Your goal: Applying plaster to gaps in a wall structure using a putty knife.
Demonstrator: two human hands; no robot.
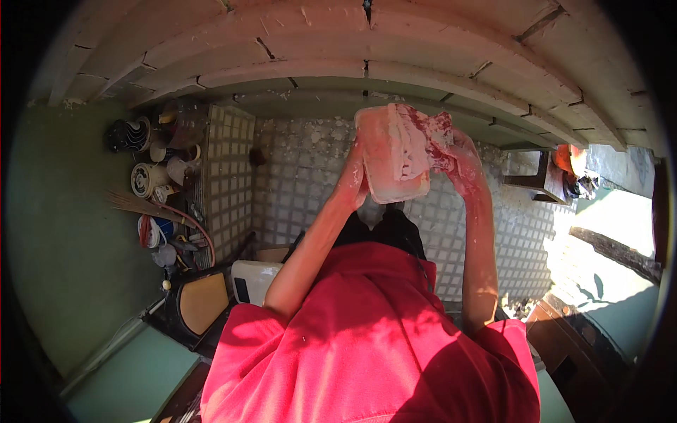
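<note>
Wall [303,42] of blocks with dark joints spans the upper view. Below it, a tiled floor [300,201], spattered with pale patches, extends around the person. A red shirt [367,338] covers the person's torso, partly in sun. At lower left, a chair [203,302] with a tan seat stands near the left arm. A broom [137,203] lies among stored goods farther left, just beside a white bucket [144,180].

The tub [381,185], pale and rectangular, is raised in front of the person, above the floor. The left hand [356,175] grasps its left side. The right hand [464,166] is at its right side, fingers bent; paste and viewing angle obscure the contact, so its grip cannot be told. Thick pinkish paste [410,151] covers the tub's right part.
</note>
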